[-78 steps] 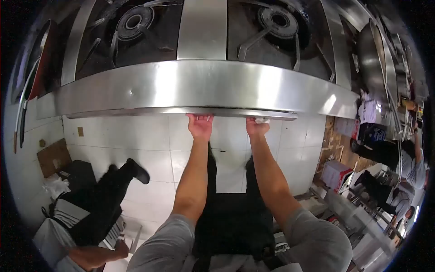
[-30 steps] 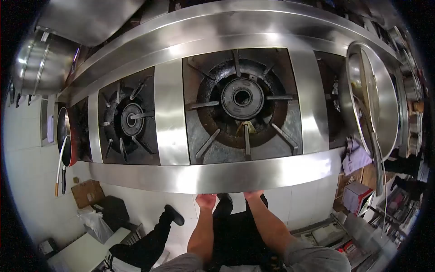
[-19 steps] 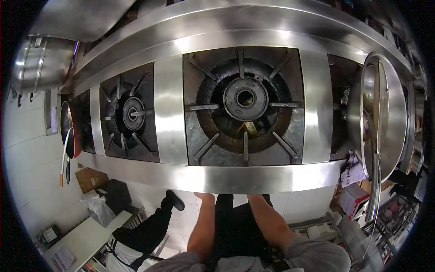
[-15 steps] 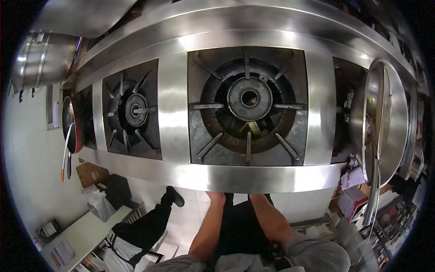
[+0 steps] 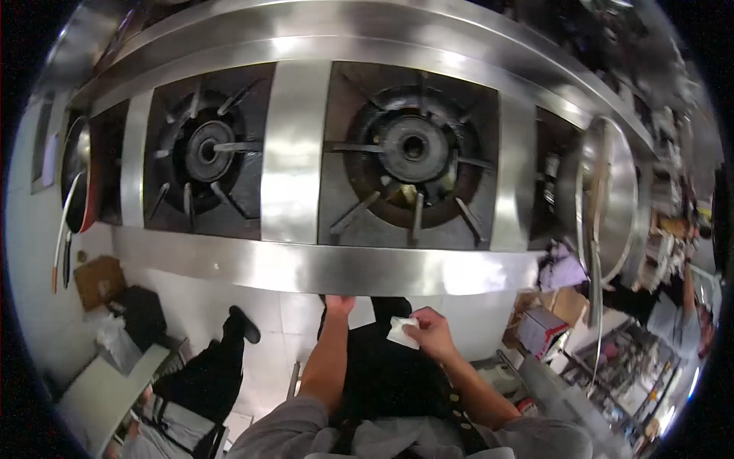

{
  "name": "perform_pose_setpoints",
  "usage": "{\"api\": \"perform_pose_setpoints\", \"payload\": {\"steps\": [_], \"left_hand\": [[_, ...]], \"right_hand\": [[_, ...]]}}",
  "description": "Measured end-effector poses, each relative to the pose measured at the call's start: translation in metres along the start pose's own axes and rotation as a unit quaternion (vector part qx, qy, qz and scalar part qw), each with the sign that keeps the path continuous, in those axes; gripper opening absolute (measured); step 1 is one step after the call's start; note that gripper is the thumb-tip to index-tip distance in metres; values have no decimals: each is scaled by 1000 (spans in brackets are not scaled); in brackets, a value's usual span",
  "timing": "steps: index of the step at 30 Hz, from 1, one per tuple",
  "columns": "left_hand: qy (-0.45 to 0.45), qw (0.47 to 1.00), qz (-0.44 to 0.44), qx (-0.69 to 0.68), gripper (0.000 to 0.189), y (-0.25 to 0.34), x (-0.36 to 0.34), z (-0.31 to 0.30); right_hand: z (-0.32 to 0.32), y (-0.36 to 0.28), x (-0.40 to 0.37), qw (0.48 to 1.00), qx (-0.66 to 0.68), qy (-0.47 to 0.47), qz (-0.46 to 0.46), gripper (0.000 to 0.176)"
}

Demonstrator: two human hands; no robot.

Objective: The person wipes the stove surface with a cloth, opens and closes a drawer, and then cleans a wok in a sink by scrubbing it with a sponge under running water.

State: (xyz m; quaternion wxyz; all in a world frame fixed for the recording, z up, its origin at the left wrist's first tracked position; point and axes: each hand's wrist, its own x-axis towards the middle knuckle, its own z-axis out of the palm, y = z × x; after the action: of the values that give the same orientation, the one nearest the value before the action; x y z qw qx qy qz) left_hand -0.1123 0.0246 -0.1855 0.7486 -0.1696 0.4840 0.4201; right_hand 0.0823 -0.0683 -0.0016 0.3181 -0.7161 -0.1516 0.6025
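My right hand (image 5: 433,333) is closed on a small white folded piece (image 5: 403,333) that looks like paper, held in front of the black apron (image 5: 382,382). My left hand (image 5: 340,303) is at the front edge of the steel stove (image 5: 344,269); its fingers are hidden there, so what they touch does not show. Above both hands is the larger gas burner (image 5: 414,148) with black grate arms and no pan on it. To its left is a smaller burner (image 5: 206,151), also bare.
A large steel pan (image 5: 619,199) with long-handled utensils stands on the stove's right side. A red-sided pan (image 5: 86,176) is at the far left. Someone else's legs (image 5: 206,359) show at lower left near a white counter (image 5: 115,390). Boxes (image 5: 543,329) sit at the lower right.
My right hand has come out from the stove's front edge, down towards my body, with the white piece now showing in it. My view has shifted right; my left hand stays at the edge.
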Motion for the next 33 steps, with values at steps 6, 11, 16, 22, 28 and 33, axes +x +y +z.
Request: {"api": "perform_pose_setpoints", "payload": {"steps": [6, 11, 16, 22, 28, 33], "left_hand": [[-62, 993, -98, 39, 28, 17, 28, -53], [86, 972, -129, 173, 29, 49, -2, -22], [80, 800, -225, 550, 29, 73, -13, -52], [-225, 309, -200, 902, 39, 69, -117, -55], [-380, 764, -242, 461, 46, 8, -345, 276], [-329, 897, -40, 292, 37, -86, -375, 411]], "right_hand": [[-42, 4, -68, 933, -232, 129, -243, 22], [-153, 64, -147, 825, 285, 433, 224, 35], [-231, 1, -241, 828, 345, 435, 85, 31], [-276, -53, -323, 772, 228, 563, -188, 23], [-161, -278, -264, 818, -263, 221, -462, 50], [-191, -354, -189, 723, -411, -20, -554, 81]]}}
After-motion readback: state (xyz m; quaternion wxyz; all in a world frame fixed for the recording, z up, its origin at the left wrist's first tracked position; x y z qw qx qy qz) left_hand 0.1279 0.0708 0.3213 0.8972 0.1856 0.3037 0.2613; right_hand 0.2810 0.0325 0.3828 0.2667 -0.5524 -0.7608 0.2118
